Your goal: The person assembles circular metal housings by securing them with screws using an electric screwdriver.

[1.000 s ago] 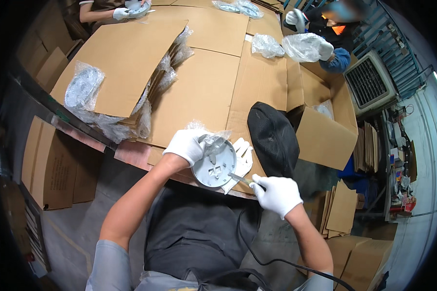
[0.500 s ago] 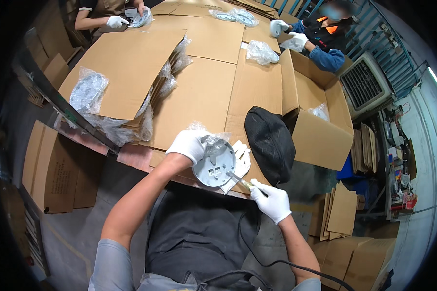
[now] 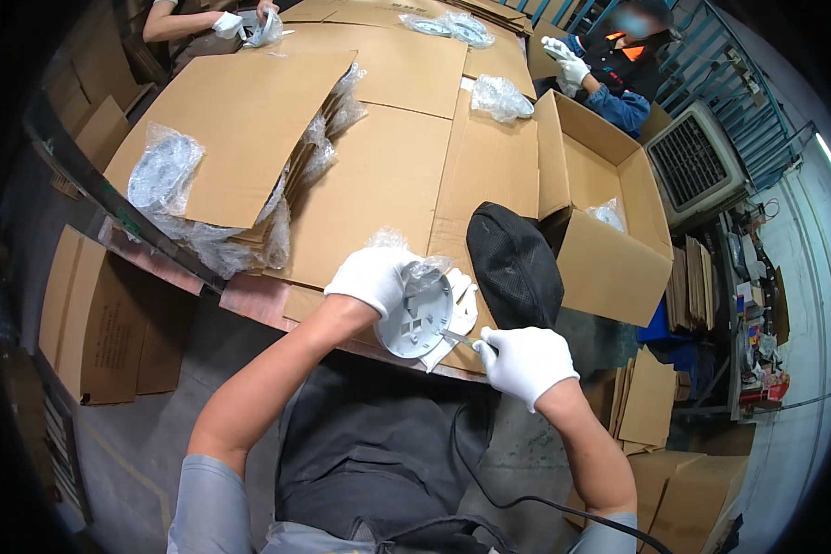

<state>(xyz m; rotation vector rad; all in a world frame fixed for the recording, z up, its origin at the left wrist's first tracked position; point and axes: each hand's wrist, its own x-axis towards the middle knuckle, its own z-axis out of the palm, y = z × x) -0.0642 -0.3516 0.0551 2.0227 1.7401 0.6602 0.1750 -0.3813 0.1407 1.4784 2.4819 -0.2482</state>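
Observation:
My left hand [image 3: 371,280], in a white glove, is closed on the upper left edge of a round light-grey plastic cover [image 3: 414,319]. The cover is tilted, its inner side with small raised posts and slots facing me. Clear bubble wrap [image 3: 427,270] bunches by my left fingers. My right hand [image 3: 529,363], also gloved, grips a slim metal-tipped tool [image 3: 460,339] whose tip meets the cover's lower right edge; its kind cannot be made out. A loose white glove [image 3: 464,309] lies on the table behind the cover.
A black fabric bag [image 3: 515,263] lies right of the cover, beside an open carton [image 3: 609,268] holding a wrapped part. Cardboard sheets [image 3: 240,138] with bubble-wrapped parts are stacked left. Two co-workers stand across the table. A black cord [image 3: 545,499] crosses below my right arm.
The cover has shifted slightly right and turned more edge-on. My right hand has turned and moved closer to it. The right co-worker's hands have come together, and the white round part no longer shows there.

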